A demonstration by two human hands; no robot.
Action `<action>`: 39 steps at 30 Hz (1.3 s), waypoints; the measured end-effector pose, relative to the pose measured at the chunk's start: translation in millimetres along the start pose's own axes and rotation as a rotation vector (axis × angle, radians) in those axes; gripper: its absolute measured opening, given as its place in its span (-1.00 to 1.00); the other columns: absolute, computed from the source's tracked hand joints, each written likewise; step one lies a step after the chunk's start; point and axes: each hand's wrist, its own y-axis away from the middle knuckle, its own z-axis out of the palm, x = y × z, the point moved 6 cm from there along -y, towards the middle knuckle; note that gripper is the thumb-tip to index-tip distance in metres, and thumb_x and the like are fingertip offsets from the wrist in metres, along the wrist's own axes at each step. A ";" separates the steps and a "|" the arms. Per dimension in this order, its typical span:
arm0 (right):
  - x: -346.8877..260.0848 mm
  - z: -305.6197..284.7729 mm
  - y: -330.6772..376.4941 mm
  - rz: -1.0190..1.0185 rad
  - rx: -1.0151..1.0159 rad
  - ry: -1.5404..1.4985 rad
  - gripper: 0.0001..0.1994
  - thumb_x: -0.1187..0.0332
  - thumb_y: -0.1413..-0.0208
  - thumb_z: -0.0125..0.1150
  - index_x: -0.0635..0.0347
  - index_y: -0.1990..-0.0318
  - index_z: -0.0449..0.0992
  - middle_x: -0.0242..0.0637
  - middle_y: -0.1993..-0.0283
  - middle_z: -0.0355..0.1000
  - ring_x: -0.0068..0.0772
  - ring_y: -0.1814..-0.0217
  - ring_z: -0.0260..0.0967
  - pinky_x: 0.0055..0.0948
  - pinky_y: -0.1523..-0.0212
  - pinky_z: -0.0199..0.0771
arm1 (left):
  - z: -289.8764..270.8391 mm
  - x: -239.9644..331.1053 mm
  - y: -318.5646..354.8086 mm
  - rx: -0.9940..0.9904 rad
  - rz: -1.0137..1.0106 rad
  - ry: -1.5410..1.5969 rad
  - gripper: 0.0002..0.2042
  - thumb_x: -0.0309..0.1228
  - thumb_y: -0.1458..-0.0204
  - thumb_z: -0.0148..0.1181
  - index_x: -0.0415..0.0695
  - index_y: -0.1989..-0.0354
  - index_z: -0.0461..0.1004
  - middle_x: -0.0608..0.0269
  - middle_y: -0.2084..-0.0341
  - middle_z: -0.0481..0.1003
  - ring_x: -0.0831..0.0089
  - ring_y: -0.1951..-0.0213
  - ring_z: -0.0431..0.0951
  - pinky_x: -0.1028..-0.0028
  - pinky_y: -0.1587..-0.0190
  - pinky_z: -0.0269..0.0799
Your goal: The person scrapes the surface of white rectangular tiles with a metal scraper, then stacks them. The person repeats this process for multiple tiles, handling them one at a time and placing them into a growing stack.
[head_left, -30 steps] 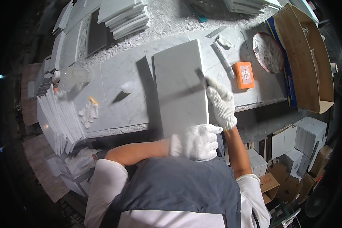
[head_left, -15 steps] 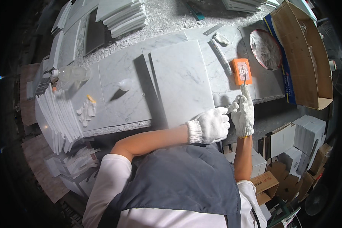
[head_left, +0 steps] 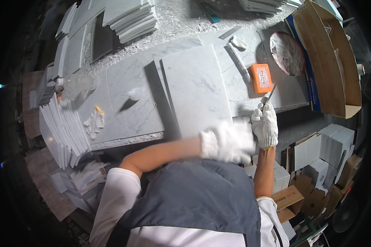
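Holding a thin metal blade [head_left: 271, 94] upright in my right hand [head_left: 265, 124], I keep that gloved fist closed around its handle just off the front edge of the bench [head_left: 127, 82], toward the right end. My left hand [head_left: 226, 141], also in a white glove, is smeared with motion blur at the front right corner of the marble tile [head_left: 196, 88]; it seems to touch that corner, but I cannot tell whether its fingers are curled or spread. The tile lies flat on the bench, its near edge reaching the front edge, roughly in the middle of the work surface. Just beyond the blade, on the bench, sits an orange block [head_left: 261, 77], and past it a round dish [head_left: 287, 53] near the right end. A spare pair of white gloves [head_left: 95, 122] lies toward the front left corner, beside a row of tiles on edge [head_left: 64, 131] leaning off the left end. Another stack of tiles [head_left: 130, 18] rests at the far edge.
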 end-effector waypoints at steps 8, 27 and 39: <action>4.3 -19.0 5.3 -0.058 0.121 0.325 -0.76 0.35 -0.44 -0.02 0.24 -0.13 0.40 -0.30 0.06 0.39 -0.43 0.07 0.39 -0.45 0.18 0.46 | 21.3 -21.3 10.8 0.044 -0.222 -0.439 -0.57 0.07 -0.07 0.17 -0.05 0.56 0.57 0.28 0.43 0.52 0.31 0.06 0.47 0.14 -0.42 0.19; 10.3 96.0 5.5 -0.006 -0.067 0.402 -0.72 0.41 -0.38 0.10 0.28 -0.16 0.42 -0.30 0.16 0.40 -0.50 0.31 0.36 -0.52 0.42 0.47 | -84.6 47.8 36.9 0.649 0.265 -0.340 -0.62 -0.12 0.29 0.41 -0.05 0.73 0.31 0.30 0.68 0.34 0.27 0.46 0.53 0.21 0.16 0.65; 84.8 236.2 -8.8 0.135 -0.606 0.585 -0.53 0.35 -0.34 0.21 0.24 -0.36 0.40 -0.30 -0.10 0.54 -0.61 -0.09 0.45 -0.56 -0.13 0.46 | -79.7 62.6 92.3 0.670 0.247 -0.387 -0.70 -0.10 0.03 0.36 -0.06 0.48 0.51 0.25 0.43 0.51 0.28 0.32 0.57 0.09 0.11 0.67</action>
